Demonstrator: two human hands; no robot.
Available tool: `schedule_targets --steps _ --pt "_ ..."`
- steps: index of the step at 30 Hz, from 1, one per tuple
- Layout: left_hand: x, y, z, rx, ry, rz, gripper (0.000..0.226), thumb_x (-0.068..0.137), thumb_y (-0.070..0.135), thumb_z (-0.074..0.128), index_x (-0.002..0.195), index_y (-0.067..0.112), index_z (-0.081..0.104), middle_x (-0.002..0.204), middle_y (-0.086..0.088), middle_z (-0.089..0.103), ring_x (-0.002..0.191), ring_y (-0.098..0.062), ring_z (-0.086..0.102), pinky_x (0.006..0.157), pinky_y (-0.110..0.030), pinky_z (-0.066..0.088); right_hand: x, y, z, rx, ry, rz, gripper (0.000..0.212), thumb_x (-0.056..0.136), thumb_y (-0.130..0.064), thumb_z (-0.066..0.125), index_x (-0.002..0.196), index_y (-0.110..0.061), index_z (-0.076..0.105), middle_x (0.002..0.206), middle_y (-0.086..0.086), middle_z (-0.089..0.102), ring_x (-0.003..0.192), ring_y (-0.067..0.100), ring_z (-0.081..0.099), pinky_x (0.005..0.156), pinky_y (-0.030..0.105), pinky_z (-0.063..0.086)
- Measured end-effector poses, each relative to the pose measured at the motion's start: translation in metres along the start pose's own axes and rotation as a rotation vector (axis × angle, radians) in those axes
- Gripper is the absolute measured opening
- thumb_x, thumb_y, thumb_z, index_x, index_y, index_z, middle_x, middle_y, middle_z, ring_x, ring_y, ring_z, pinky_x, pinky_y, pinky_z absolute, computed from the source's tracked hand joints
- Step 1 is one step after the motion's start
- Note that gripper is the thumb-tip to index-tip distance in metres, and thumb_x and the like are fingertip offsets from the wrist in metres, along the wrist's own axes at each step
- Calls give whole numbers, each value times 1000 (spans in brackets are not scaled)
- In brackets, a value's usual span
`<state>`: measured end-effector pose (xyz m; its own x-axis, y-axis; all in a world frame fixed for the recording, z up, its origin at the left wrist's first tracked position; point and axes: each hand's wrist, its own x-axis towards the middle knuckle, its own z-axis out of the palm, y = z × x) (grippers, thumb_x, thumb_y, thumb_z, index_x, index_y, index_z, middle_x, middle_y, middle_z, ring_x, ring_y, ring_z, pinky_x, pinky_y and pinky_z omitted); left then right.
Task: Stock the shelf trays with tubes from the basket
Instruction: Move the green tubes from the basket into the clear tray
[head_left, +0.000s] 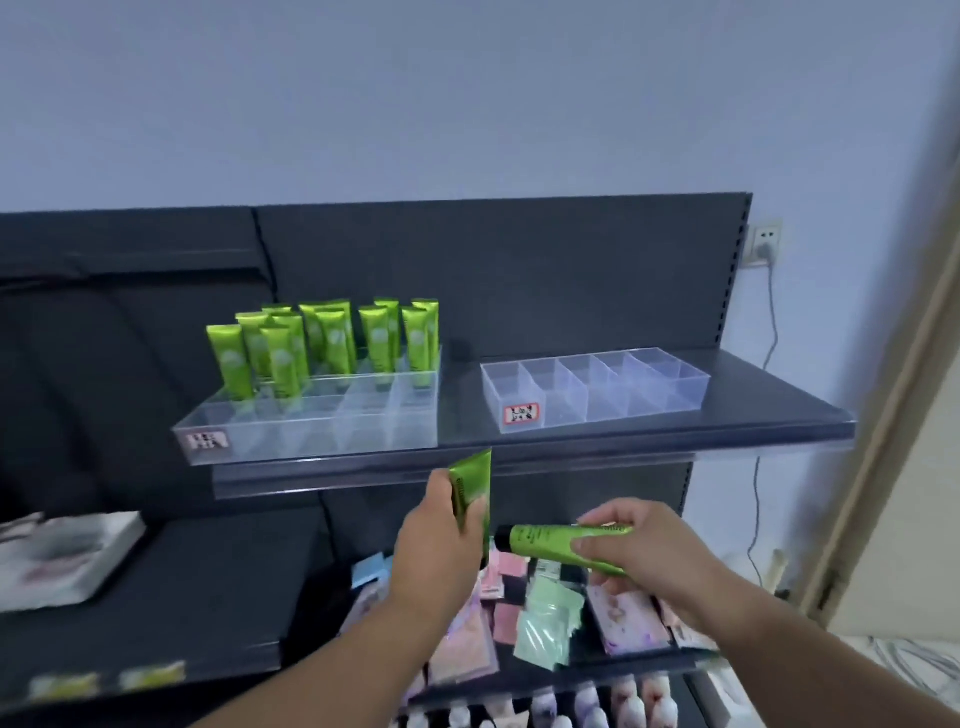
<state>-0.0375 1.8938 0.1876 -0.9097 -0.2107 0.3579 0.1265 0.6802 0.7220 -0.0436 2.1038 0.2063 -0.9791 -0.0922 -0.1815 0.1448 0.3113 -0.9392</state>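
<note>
L hand (441, 540) grips upright green tube (470, 480) mid-frame, R hand (631, 545) pinches 2nd tube (558, 543) (lying sideways); clear tray (311, 421) upper left w/ standing tubes

My head camera faces forward and slightly down at the shelf (753, 421), close in, with my left hand (436, 545) and right hand (644, 545) in the near foreground.

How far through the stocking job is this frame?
Done: the back rows of the left tray hold standing tubes. In hand: the left hand grips a tilted tube and the right hand a sideways tube, neither yet at a tray. Left: the left tray's front compartments and the whole right tray are empty. The basket is out of view.
</note>
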Motion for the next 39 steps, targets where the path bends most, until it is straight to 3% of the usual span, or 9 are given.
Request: schedule_targets --steps 6,11,16,19,21,23,28,32,39 --pt "7 -32 -107 -76 89 56 18 95 35 51 96 18 43 67 1 56 58 -12 52 44 -19 34 -11 -69 81 184 -28 -65 17 86 1 65 101 -7 68 89 16 68 60 21 66 52 22 53" --pt "20 -54 -177 -80 156 51 22 96 37 50 101 17 45 81 -5 64 71 -19 61 61 -38 50 -8 -119 132 365 -52 -100 16 90 4 56 100 -1 69 97 18 64 68 22 67 57 23 57" --pt "38 -66 -220 -136 191 29 21 95 34 53 106 17 48 86 -9 68 77 -25 64 69 -43 53 10 -158 169 435 -93 -186 12 86 -7 67 89 4 65 93 16 62 78 20 67 76 29 58" --pt "54 -74 -231 -172 215 15 16 95 31 54 106 20 50 88 3 65 78 -8 61 61 -23 49 22 -175 179 403 -128 -284 27 79 -18 77 96 0 67 92 12 68 83 20 66 81 29 58" --pt "67 -78 -234 -199 223 6 15 95 32 55 106 22 51 90 9 63 79 -1 59 60 -14 43 33 -184 182 389 -120 -350 31 77 -11 78 104 -4 66 97 12 72 87 23 69 87 31 57" --pt "82 -81 -232 -225 233 -8 16 94 33 56 105 22 52 91 9 63 82 -1 59 63 -15 44 47 -191 183 386 -75 -408 28 80 1 73 106 -5 65 100 15 72 88 24 71 89 34 56" --pt "129 -81 -215 -237 256 -8 13 92 35 58 102 28 53 90 6 65 84 -14 65 74 -31 54 94 -204 177 250 3 -549 19 88 -1 65 107 -4 62 92 13 72 76 20 73 77 32 59" --pt "168 -66 -196 -225 264 14 15 92 31 60 105 27 54 88 6 67 81 -17 66 67 -26 52 132 -214 164 51 51 -619 14 88 -16 69 102 -11 68 64 5 68 56 14 62 58 26 53" --pt "228 -53 -167 91 177 -15 25 89 33 64 101 14 54 88 -5 64 76 -19 60 54 -23 45 192 -224 147 32 15 -660 4 86 -24 71 90 -23 72 52 -15 59 45 -2 47 49 10 40"
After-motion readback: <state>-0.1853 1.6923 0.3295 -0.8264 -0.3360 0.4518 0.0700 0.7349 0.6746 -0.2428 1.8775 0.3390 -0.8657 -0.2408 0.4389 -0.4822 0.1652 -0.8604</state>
